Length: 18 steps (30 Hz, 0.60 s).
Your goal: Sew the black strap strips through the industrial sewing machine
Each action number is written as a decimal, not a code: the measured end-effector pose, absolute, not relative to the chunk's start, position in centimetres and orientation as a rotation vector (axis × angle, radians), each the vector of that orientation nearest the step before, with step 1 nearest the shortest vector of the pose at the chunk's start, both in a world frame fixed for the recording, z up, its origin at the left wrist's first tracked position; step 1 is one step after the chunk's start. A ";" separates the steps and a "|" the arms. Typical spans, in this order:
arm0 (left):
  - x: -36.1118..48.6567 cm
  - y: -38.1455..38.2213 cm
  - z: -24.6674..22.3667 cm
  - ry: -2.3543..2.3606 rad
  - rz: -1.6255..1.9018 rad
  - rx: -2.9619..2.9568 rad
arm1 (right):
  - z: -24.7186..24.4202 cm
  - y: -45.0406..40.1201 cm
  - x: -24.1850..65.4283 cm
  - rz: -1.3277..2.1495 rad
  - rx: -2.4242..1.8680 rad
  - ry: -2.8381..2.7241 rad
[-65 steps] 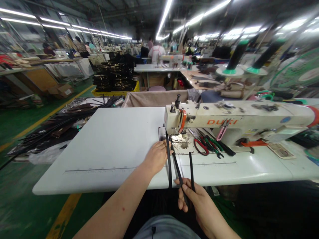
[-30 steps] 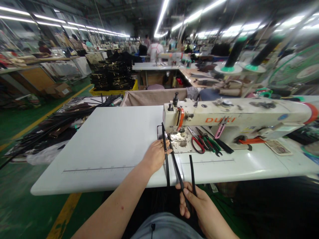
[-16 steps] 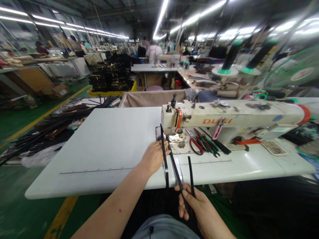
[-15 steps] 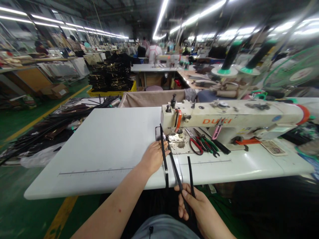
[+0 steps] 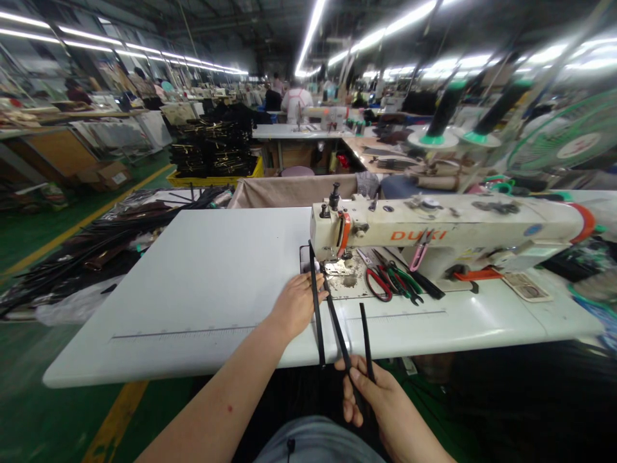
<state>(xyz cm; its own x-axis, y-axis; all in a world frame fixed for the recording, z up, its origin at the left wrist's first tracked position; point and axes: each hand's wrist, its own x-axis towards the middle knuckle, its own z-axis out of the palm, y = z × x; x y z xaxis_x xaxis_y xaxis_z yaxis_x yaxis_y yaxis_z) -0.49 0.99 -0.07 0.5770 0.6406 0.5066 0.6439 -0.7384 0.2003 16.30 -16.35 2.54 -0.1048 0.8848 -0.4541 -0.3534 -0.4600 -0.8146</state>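
A narrow black strap runs from under the sewing machine's needle area toward me. My left hand lies flat on the white table beside the needle, its fingertips touching this strap. Another length of black strip crosses over the back of those fingers and reaches the table's front edge. Below that edge, my right hand pinches the near part of the strap between thumb and fingers. A short strip end sticks up from the same hand. The sewing machine stands just beyond both hands.
Red-handled scissors and green-handled pliers lie on the machine bed. Thread cones and a green fan stand at right. Black straps are heaped at left. A yellow crate and a person are farther back.
A pale band on the strip over my left hand no longer shows near the table edge. Both hands stay almost in the same place.
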 end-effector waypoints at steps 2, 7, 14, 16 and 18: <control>-0.5 1.0 -0.1 -1.131 -0.889 -2.783 | 2.5 -16.3 16.3 1.718 -1.234 -0.660; -0.5 1.0 -0.1 -1.153 -0.896 -2.786 | 2.5 -16.3 16.3 1.710 -1.245 -0.665; -0.5 1.0 0.0 -1.161 -0.896 -2.798 | 3.0 -16.5 16.1 1.715 -1.260 -0.664; -0.6 1.0 -0.1 -1.155 -0.884 -2.804 | 3.0 -16.4 16.1 1.709 -1.265 -0.678; -0.6 1.0 -0.2 -1.162 -0.879 -2.810 | 2.9 -16.3 16.1 1.700 -1.273 -0.691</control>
<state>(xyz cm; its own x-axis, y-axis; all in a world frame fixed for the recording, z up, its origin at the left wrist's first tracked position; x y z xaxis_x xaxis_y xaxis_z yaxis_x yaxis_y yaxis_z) -0.63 0.98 -0.16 0.5763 0.6580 0.4846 0.6451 -0.7304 0.2245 16.15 -16.27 2.92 -0.0908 0.8849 -0.4569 -0.3157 -0.4607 -0.8295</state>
